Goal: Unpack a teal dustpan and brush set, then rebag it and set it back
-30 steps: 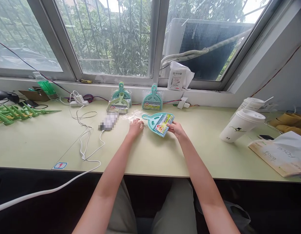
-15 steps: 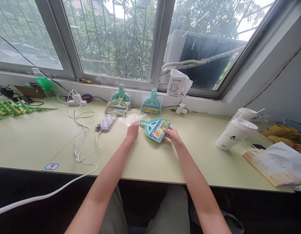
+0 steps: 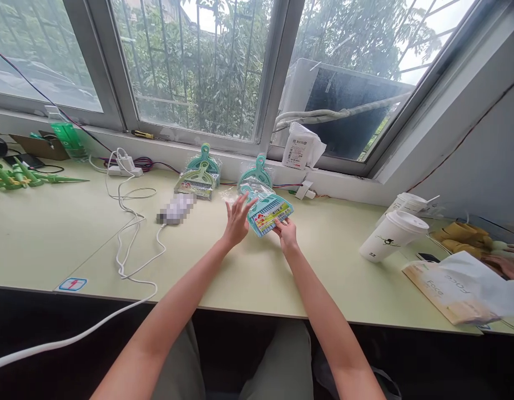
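A teal dustpan with a brush and a printed label [image 3: 270, 215] is tilted above the table, its handle toward the window. My right hand [image 3: 286, 233] pinches its lower right edge. Beside its left edge is my left hand [image 3: 237, 222], fingers spread. Clear plastic film [image 3: 257, 188] lies over the handle end; whether my left hand touches it I cannot tell. Behind stands another wrapped teal dustpan [image 3: 260, 171], leaning at the windowsill. Further left, a green dustpan [image 3: 202, 176] leans in front of a teal one [image 3: 205, 158].
White cups [image 3: 392, 236] and a paper bag [image 3: 452, 289] are at the right. A blurred device [image 3: 176, 209] with a white cable [image 3: 130, 222] lies left. Green pointed parts [image 3: 19, 176] and a bottle [image 3: 67, 136] are far left. A person's hand [image 3: 504, 265] shows at the right edge.
The dustpan has turned, its handle end now pointing toward the window with film over it. My left hand has opened and moved right, beside the dustpan. The view has shifted slightly.
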Demonstrator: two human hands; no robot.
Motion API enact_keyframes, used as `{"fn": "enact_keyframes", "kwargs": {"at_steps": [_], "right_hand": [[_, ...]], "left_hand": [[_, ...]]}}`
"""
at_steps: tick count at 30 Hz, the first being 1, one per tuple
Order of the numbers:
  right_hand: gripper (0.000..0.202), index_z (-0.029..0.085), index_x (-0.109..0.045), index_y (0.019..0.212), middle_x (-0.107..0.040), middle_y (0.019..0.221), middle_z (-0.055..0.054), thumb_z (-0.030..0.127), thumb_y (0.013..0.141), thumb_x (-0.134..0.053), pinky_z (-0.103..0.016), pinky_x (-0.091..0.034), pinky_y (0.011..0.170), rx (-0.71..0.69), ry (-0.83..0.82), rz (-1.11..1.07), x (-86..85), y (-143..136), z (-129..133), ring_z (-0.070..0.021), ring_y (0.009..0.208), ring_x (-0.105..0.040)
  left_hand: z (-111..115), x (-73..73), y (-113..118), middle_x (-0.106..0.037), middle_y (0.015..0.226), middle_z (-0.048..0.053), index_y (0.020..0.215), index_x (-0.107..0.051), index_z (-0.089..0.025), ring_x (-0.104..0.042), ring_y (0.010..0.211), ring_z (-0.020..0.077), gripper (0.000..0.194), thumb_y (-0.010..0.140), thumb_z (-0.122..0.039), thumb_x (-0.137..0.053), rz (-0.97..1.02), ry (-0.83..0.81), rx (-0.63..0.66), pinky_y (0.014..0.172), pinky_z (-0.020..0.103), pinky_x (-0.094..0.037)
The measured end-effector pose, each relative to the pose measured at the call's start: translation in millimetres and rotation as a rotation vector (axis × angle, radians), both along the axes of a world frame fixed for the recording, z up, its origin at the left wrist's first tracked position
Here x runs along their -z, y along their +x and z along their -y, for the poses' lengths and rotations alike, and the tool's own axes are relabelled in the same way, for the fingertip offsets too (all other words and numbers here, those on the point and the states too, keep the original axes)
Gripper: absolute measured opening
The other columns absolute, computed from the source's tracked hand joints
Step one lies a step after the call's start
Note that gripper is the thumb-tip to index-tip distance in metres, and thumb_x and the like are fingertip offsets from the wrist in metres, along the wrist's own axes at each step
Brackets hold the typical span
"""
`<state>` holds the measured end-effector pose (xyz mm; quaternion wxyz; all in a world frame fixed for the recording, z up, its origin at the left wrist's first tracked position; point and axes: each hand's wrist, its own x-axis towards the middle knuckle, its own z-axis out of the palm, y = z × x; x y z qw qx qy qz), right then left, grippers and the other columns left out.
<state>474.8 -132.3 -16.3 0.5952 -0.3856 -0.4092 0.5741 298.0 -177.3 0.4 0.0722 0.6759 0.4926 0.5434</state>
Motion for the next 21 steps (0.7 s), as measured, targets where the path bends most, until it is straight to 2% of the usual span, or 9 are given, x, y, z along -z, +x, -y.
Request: {"fn": "enact_keyframes", "kwargs": {"at_steps": [2, 4, 5, 7, 9, 11, 14, 17, 21], "right_hand": [[0.033, 0.018, -0.057, 0.097, -0.069, 0.102, -0.007, 0.022, 0.069, -0.074, -0.037, -0.057, 0.09, -0.006, 0.016, -0.033, 0.9, -1, -1, -0.0196, 0.092, -0.068], [0.037, 0.018, -0.058, 0.098, -0.069, 0.102, -0.007, 0.024, 0.067, -0.076, -0.037, -0.057, 0.089, -0.02, 0.041, -0.063, 1.3, -2, -1, -0.0198, 0.092, -0.068], [0.038, 0.018, -0.059, 0.098, -0.07, 0.1, -0.007, 0.026, 0.066, -0.077, -0.037, -0.057, 0.088, -0.03, 0.055, -0.074, 1.2, -4, 0, -0.0199, 0.091, -0.068], [0.042, 0.017, -0.06, 0.099, -0.07, 0.097, -0.006, 0.029, 0.064, -0.079, -0.037, -0.058, 0.085, -0.061, 0.084, -0.081, 0.4, -6, 1, -0.0199, 0.088, -0.068], [0.043, 0.017, -0.061, 0.099, -0.07, 0.095, -0.006, 0.032, 0.063, -0.08, -0.037, -0.059, 0.083, -0.092, 0.112, -0.075, -0.9, -10, 3, -0.0199, 0.086, -0.068], [0.043, 0.017, -0.062, 0.098, -0.07, 0.096, -0.006, 0.033, 0.063, -0.08, -0.036, -0.058, 0.082, -0.093, 0.137, -0.078, -2.1, -14, 6, -0.0195, 0.087, -0.067], [0.04, 0.019, -0.06, 0.098, -0.069, 0.097, -0.005, 0.033, 0.065, -0.077, -0.036, -0.057, 0.083, -0.023, 0.18, -0.125, -2.5, -21, 11, -0.018, 0.089, -0.066], [0.038, 0.02, -0.056, 0.1, -0.068, 0.096, -0.004, 0.033, 0.069, -0.074, -0.037, -0.056, 0.084, 0.041, 0.202, -0.166, -2.4, -26, 15, -0.0171, 0.09, -0.066], [0.041, 0.021, -0.051, 0.103, -0.067, 0.101, -0.004, 0.032, 0.07, -0.073, -0.037, -0.056, 0.085, -0.01, 0.194, -0.152, -5.5, -30, 19, -0.0172, 0.093, -0.065]], "left_hand": [[1, -5.4, -2, -0.019, 0.156, 0.005, 0.144, -0.03, -0.03, -0.01, 0.145, 0.0274, 0.075, 0.076, -0.009, -0.055, 0.274, 0.058, -0.156, 0.116, 0.051, -0.006], [-3, -7.3, -10, -0.016, 0.156, 0.008, 0.147, -0.018, -0.03, -0.017, 0.143, 0.0284, 0.083, 0.077, -0.022, -0.063, 0.629, 0.015, -0.181, 0.114, 0.046, -0.022], [-7, -7.1, -15, -0.021, 0.154, 0.01, 0.146, -0.018, -0.03, -0.026, 0.14, 0.0287, 0.083, 0.078, -0.029, -0.065, 0.796, -0.069, -0.109, 0.11, 0.045, -0.03], [-14, -4.9, -23, -0.04, 0.144, 0.013, 0.142, -0.026, -0.028, -0.048, 0.126, 0.0281, 0.077, 0.078, -0.04, -0.066, 1.018, -0.298, 0.139, 0.099, 0.042, -0.043], [-18, -2.0, -24, -0.055, 0.13, 0.012, 0.136, -0.036, -0.025, -0.059, 0.111, 0.0258, 0.073, 0.074, -0.041, -0.071, 1.044, -0.437, 0.376, 0.092, 0.039, -0.049], [-18, 0.2, -18, -0.062, 0.12, 0.009, 0.129, -0.045, -0.022, -0.062, 0.106, 0.0241, 0.068, 0.071, -0.037, -0.075, 0.981, -0.444, 0.494, 0.091, 0.039, -0.049], [-12, 2.1, -5, -0.065, 0.117, 0.009, 0.12, -0.054, -0.019, -0.061, 0.108, 0.025, 0.056, 0.071, -0.036, -0.075, 0.937, -0.449, 0.585, 0.095, 0.04, -0.046], [-11, 4.1, 0, -0.064, 0.12, 0.01, 0.119, -0.056, -0.018, -0.058, 0.113, 0.026, 0.05, 0.076, -0.04, -0.07, 0.935, -0.478, 0.664, 0.099, 0.041, -0.044], [-17, 7.4, -6, -0.063, 0.121, 0.009, 0.122, -0.055, -0.02, -0.056, 0.116, 0.0259, 0.05, 0.08, -0.045, -0.065, 0.967, -0.433, 0.662, 0.102, 0.043, -0.042]]}}
